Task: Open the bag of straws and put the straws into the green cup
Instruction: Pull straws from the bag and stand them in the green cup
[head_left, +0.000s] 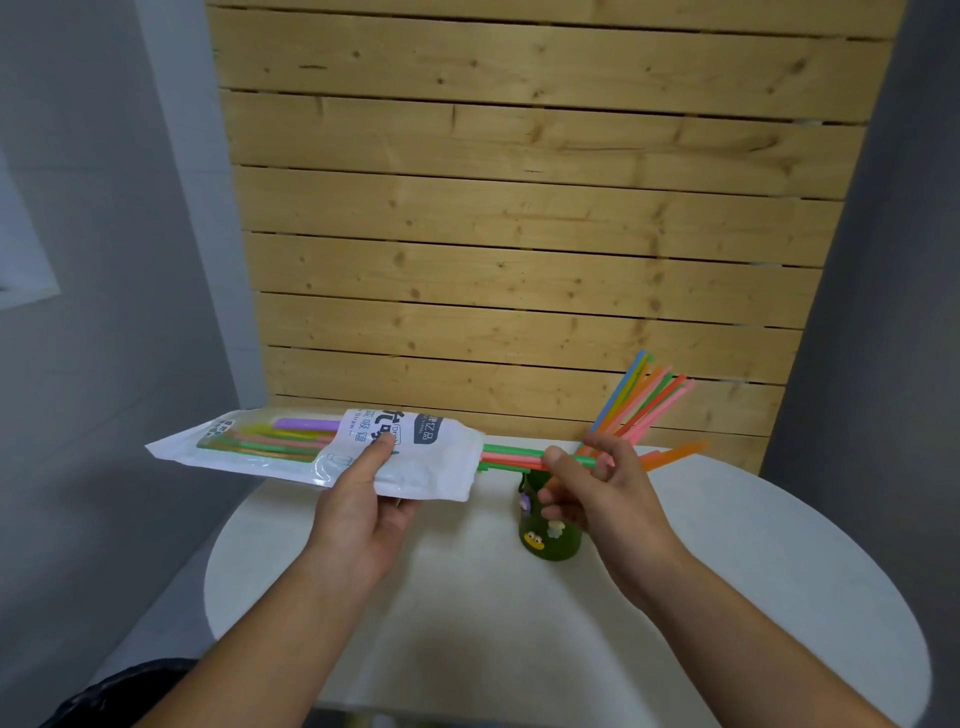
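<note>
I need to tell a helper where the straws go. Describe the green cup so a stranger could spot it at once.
Start at the round white table in front of the wooden slat wall. The green cup stands on it toward the back, just below the right hand, with a fan of coloured straws rising from it. It is the only dark green thing there, with small cartoon decorations on its side.
</note>
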